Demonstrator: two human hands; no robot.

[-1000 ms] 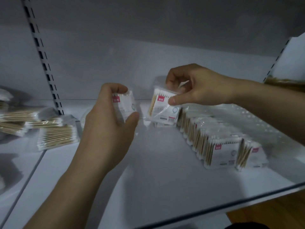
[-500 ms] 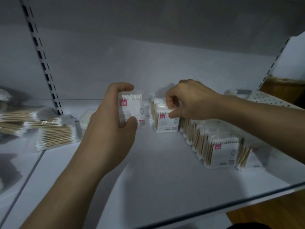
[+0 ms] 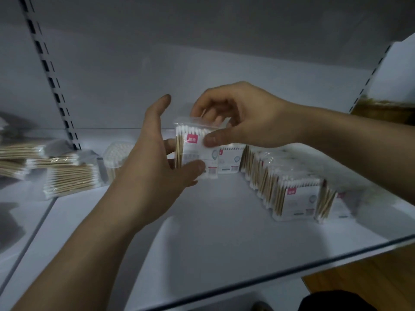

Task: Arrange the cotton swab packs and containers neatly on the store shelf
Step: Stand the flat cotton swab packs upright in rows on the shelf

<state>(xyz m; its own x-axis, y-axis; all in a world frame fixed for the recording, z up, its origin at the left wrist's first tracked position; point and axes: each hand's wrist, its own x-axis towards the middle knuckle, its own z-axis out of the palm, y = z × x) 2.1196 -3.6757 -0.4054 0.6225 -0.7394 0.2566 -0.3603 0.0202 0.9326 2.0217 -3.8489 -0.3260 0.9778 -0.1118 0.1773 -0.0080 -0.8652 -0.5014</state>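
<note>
Handover above the shelf (image 3: 224, 232): last pack (image 3: 231, 158) left standing in the row (image 3: 280, 182) (label forward), the right hand (image 3: 247, 117) pinches the top of the next pack (image 3: 195, 151), gripped low by the left hand (image 3: 152, 171).

A cotton swab pack (image 3: 197, 149) is standing upright between the left hand (image 3: 155, 167) and right hand (image 3: 242, 117). A row of upright packs (image 3: 292, 194) is running from just behind it toward the near right of the shelf (image 3: 224, 232). Flat packs (image 3: 69, 178) are lying far left, with a swab container (image 3: 116, 153) just right of them.
</note>
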